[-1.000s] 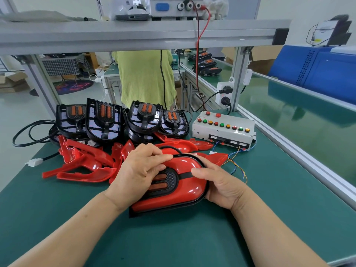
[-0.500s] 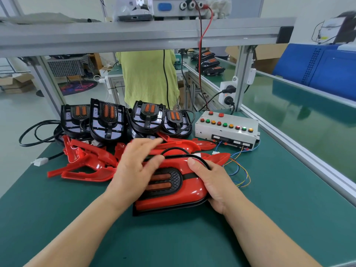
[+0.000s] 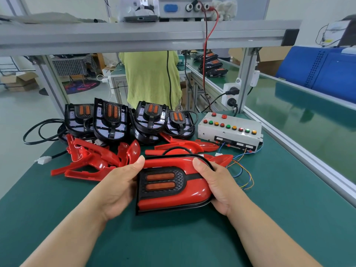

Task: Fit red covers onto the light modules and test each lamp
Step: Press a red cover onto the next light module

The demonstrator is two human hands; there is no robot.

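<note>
Two-handed, gripping covered lamp over mat, clasping flat end with left hand, clasping rounded end with right hand.

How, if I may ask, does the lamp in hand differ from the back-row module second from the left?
The held lamp wears a glossy red cover; the back-row module is bare black, pale board showing. The held lamp lies sideways, gripped by left hand and right hand; the back-row module stands upright on the bench. Both have twin orange strips.
</note>
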